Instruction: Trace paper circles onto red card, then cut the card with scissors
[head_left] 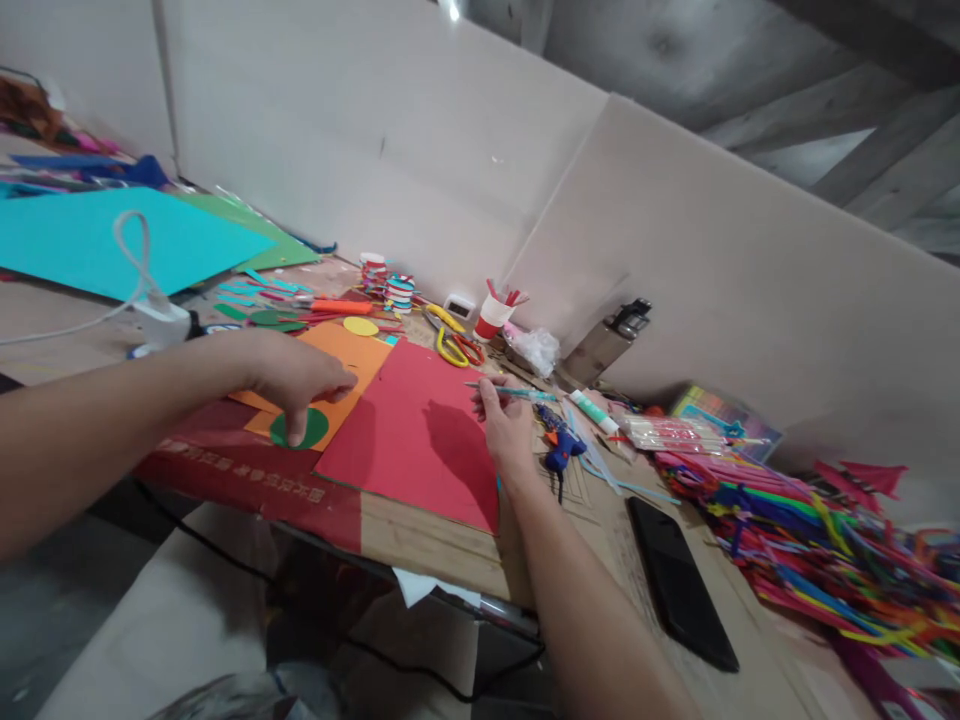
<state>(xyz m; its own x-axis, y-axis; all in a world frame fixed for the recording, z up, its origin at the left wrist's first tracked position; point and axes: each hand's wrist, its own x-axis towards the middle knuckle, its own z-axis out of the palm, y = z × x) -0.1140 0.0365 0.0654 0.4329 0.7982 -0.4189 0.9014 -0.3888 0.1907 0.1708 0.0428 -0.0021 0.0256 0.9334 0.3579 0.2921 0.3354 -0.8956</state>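
A red sheet [420,440] lies on the table in front of me. Orange paper [345,350] is on its left, with a green circle [315,428] on the orange. My left hand [300,380] reaches over the orange paper, thumb touching or just above the green circle; its other fingers point right, and I see nothing held in it. My right hand [502,410], over the right edge of the red sheet, holds a thin light-blue pencil [525,393] between thumb and fingers, its tip pointing left.
A blue glue gun [562,450], a glue tube [594,411] and a black phone [679,580] lie at the right, before colourful pipe cleaners [795,530]. Scissors [451,345], a cup [491,317] and a bottle [600,345] are behind. A white plug [161,322] is at the left.
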